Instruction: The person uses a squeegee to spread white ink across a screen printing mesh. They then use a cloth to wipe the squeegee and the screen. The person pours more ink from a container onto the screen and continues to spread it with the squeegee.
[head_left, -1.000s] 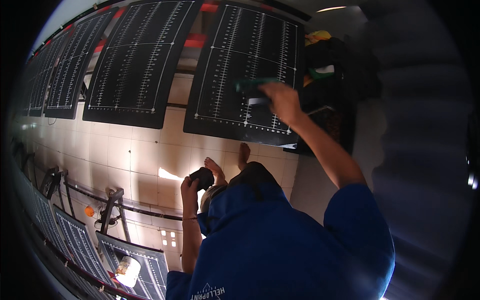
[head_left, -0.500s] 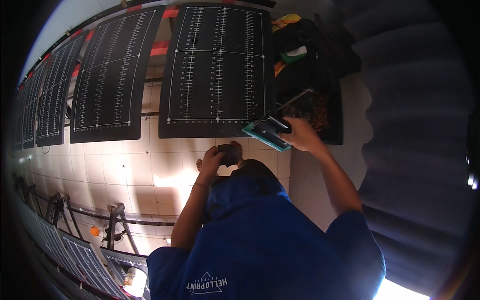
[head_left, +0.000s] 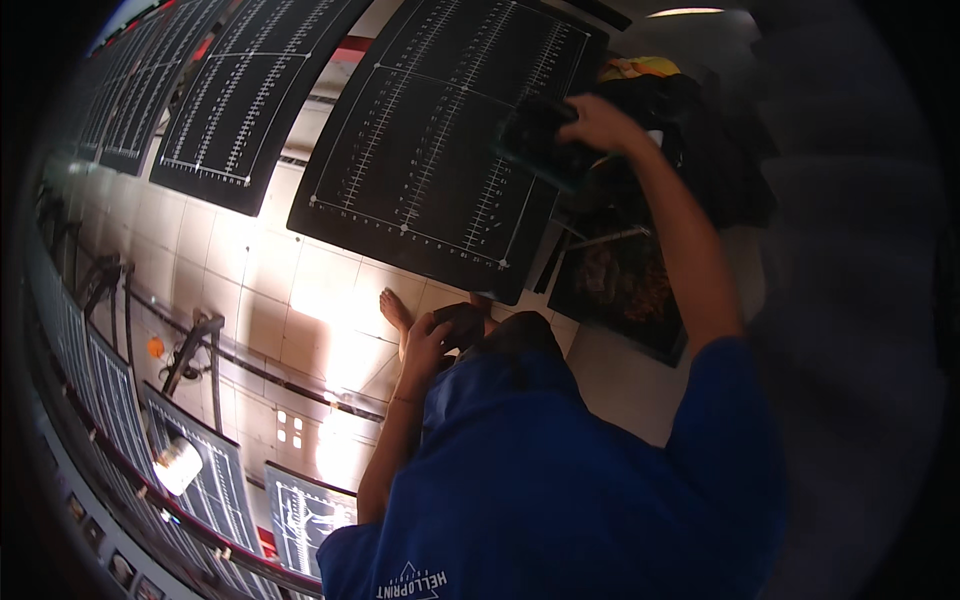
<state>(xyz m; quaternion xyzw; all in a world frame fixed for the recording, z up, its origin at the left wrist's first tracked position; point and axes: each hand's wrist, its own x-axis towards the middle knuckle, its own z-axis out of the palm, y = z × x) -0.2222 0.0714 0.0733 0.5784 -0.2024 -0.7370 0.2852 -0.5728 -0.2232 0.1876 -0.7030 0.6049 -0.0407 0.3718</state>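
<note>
My right hand [head_left: 600,125] is closed on the handle of a black squeegee [head_left: 543,142], blurred by motion; its green edge is faint here. The squeegee is over the right edge of a large black board [head_left: 400,150] with white ruler lines; I cannot tell whether it touches. Low in front of my body, my left hand [head_left: 427,343] grips a small dark brown thing [head_left: 460,325], perhaps a folded cloth, near the board's front edge. Its far side is dim.
A dark tray [head_left: 618,290] with brown bits stands right of the board, below a dark heap [head_left: 665,120] with a yellow cloth [head_left: 638,68]. More ruled boards [head_left: 250,90] line the left. A white tub [head_left: 178,466] sits on a lower-left board. Grey curtain-like folds [head_left: 850,250] hang at right.
My right hand has carried the squeegee up and away from the front edge to the board's right side. My left hand stays low with the dark thing. The whole view has turned.
</note>
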